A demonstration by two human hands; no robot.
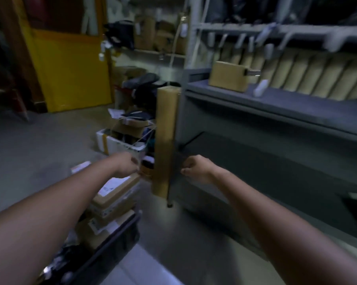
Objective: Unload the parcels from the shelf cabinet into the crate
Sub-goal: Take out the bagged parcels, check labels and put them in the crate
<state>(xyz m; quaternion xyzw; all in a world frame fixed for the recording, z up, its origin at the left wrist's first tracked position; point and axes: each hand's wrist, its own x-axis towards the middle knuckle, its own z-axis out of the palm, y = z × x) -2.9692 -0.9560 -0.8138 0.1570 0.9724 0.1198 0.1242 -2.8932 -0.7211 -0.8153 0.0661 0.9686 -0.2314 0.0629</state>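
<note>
A tall narrow cardboard parcel (165, 138) stands upright at the left end of the grey shelf cabinet (276, 105). My left hand (128, 165) is just left of it, fingers curled, with a small gap to the parcel. To the parcel's right, my right hand (196, 169) is curled like a fist and holds nothing I can see. A small cardboard box (228, 76) lies on the middle shelf in front of a row of tan parcels (301, 79). The dark crate (114, 249) at lower left holds stacked parcels (111, 200). The frame is blurred.
A white foam box (111, 144) of packages and dark bags sits on the floor behind the tall parcel. A yellow panel (70, 68) stands at the back left. More boxes fill a far shelf (159, 36). The cabinet's bottom shelf (276, 161) is dark.
</note>
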